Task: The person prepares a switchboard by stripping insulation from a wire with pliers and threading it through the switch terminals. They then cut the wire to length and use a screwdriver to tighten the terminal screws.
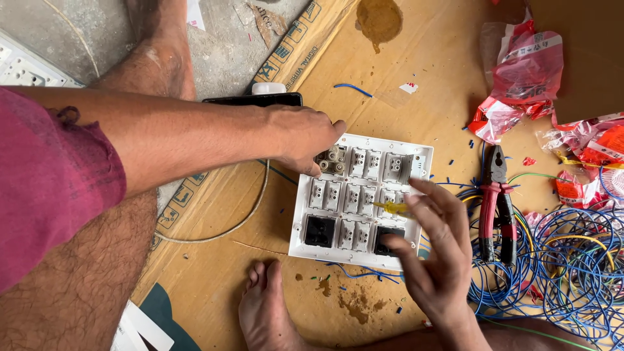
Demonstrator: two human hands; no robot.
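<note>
Cardboard (429, 71) covers the floor, and on it lies one white switch plate (361, 201), back side up, just above a bare foot (263, 312). The plate is close to square; its top edge tilts slightly down toward the right, so the whole panel sits a little turned. It carries three rows of modules: nine pale switch backs, two black socket backs in the bottom row, and one darker module at the top left corner.

The left hand (304, 140) reaches in from the left and rests on that top left corner, fingers curled down over the darker module and the plate's edge; whether they pinch anything cannot be told. The right hand (434, 250) comes up from below at the plate's right side, fingers loosely spread and half open, their tips over the middle and bottom rows. One short yellow wire (390, 207) lies level across the middle row, its long axis running left to right, ending at those fingertips; a firm grip on it is not clear.

One pair of red-handled pliers (497, 205) lies right of the plate, jaws pointing up, handles down, long axis near vertical. It rests on a tangle of blue wire (572, 273). Red plastic bags (526, 75) sit at the upper right. One dark phone (253, 99) lies behind the left wrist.
</note>
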